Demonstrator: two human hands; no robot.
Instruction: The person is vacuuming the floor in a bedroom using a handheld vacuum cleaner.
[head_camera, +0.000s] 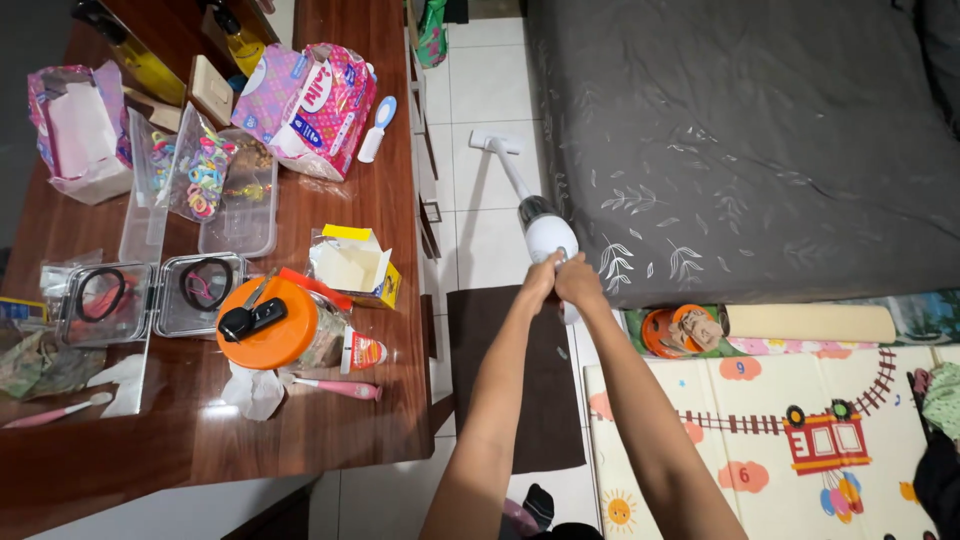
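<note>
A dark grey bed cover with a pale leaf print fills the upper right of the view, its lower edge meeting the white tiled floor. A glossy reddish-brown wooden table occupies the left side, laden with clutter. At lower right lies a cream foam play mat printed with a red train and track, and between it and the table a dark brown floor rug. Both arms reach forward over this rug. The left hand and the right hand are pressed side by side, fingers wrapped tight round the grip of a white stick vacuum cleaner; its body sits just beyond the knuckles, its slim tube running up and left to a flat white floor head resting on the tiles beside the bed's edge. On the table, a round orange plastic lid carries a black car key, with a pink toothbrush lying just below it
</note>
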